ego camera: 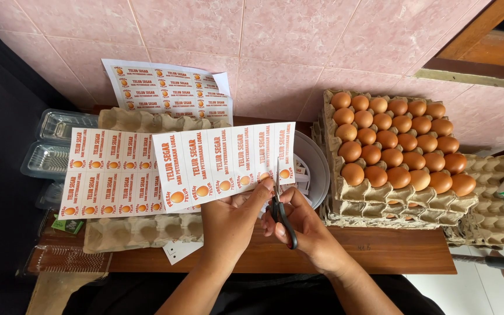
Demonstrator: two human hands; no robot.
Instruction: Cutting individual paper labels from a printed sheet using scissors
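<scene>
Pink wall tiles rise behind the brown wooden shelf (380, 256) I'm working at, with a stack of grey pulp trays filled with brown eggs (398, 140) to my right. My left hand (231, 224) pinches the lower edge of a white paper strip of orange-printed labels (223, 160), thumb on top, fingers closed underneath, holding it up just above the shelf. My right hand (304, 227) is wrapped through the black handles of the scissors (280, 207), blades pointing up into the strip between two labels. To cut cleanly, I judge the paper should stay taut and the blades follow the white gap. Another printed label sheet (112, 175) lies on an empty egg tray (141, 233) to my left.
</scene>
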